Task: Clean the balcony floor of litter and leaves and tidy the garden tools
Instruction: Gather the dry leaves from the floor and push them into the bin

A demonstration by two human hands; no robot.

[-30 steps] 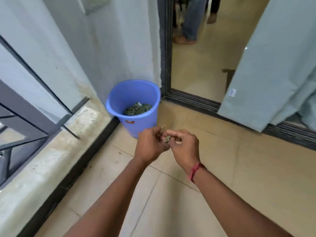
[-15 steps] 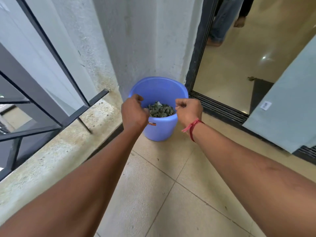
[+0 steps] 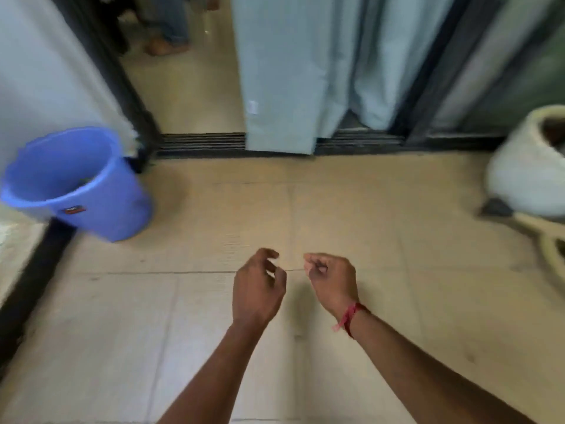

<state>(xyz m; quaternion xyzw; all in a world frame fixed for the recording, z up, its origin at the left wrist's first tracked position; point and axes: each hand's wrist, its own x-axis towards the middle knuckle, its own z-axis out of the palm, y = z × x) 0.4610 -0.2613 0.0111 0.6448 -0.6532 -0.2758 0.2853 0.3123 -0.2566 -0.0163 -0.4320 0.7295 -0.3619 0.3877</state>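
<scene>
The blue plastic bucket point(image 3: 91, 191) stands at the left on the beige tiled balcony floor point(image 3: 336, 209), beside the wall corner; a bit of green litter shows inside it. My left hand point(image 3: 256, 289) and my right hand point(image 3: 331, 280) hover side by side over the middle of the floor, well to the right of the bucket. Both have loosely curled fingers and I see nothing in either. A red thread is tied round my right wrist. The frame is blurred by motion.
A white sack or pot point(image 3: 526, 166) sits at the right edge with a pale curved object below it. Pale blue curtains point(image 3: 290, 71) hang over the black sliding-door track point(image 3: 201, 143). A person's feet point(image 3: 165, 44) stand indoors. A black kerb point(image 3: 33, 280) borders the left.
My hands have left the bucket rim, where they dropped the litter, and come back over the floor holding nothing. My view has swung to the right, so the bucket now lies far left.
</scene>
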